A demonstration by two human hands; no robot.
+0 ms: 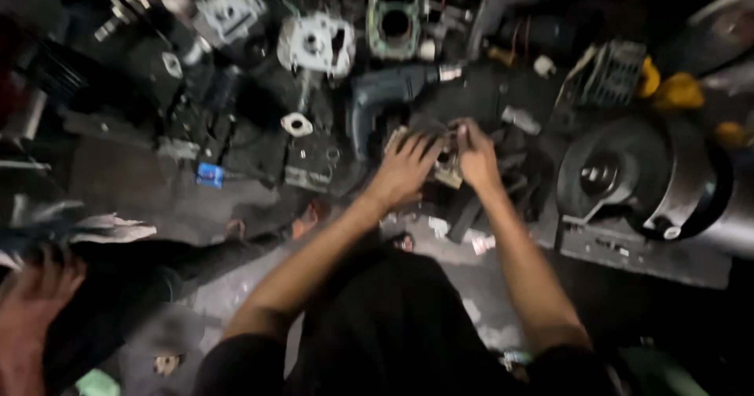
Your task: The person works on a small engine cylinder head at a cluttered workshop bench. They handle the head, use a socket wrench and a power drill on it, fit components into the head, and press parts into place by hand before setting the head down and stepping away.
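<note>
Both my hands reach forward to a small tan metal part [448, 172] lying among dark engine pieces on the floor. My left hand [404, 168] rests over its left side with fingers spread. My right hand [475, 156] pinches the part's upper right side. The frame is blurred, so the exact grip is unclear. A blue-grey electric drill [389, 97] lies just beyond my left hand.
A round black engine cover [628, 172] on a metal plate sits to the right. Silver cylinder parts [314, 44], a green-gasketed cylinder [394, 20] and several dark parts crowd the far side. Another person's hand [35, 294] shows at the lower left.
</note>
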